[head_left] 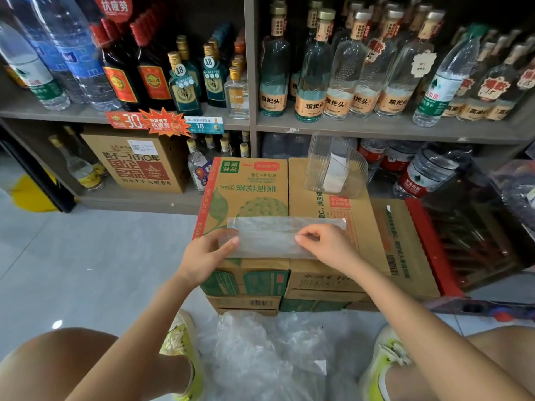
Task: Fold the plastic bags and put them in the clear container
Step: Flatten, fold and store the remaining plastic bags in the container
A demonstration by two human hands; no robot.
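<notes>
One bag (pixel 269 238) lies flat on top of two boxes (pixel 254 186) set side by side. It is already folded into a long narrow strip and is laid across the seam between them, near their front edge. The left end of the strip is held by the left hand (pixel 211 253): the thumb is laid on top and the fingers are curled round the end. The strip is pinched further along, right of its middle, by the right hand (pixel 327 244) with fingertips drawn together and the other fingers curled; the far right end of the strip lies free on the cardboard. The container (pixel 333 166) is placed upright at the back of the right box, well apart from the strip and touched by neither hand. Pale folded material is seen through its clear wall — whether this is bags cannot be told. A loose pile (pixel 266 348) of crumpled clear bags is spread on the floor (pixel 86 256) in front of the boxes, between two yellow-green shoes (pixel 179 340). More boxes are stacked under the top two, and a further box is set against the right side. Behind the stack a grey shelf (pixel 376 127) is filled with bottles (pixel 312 68) — glass ones on the upper level, water bottles and a carton below.
</notes>
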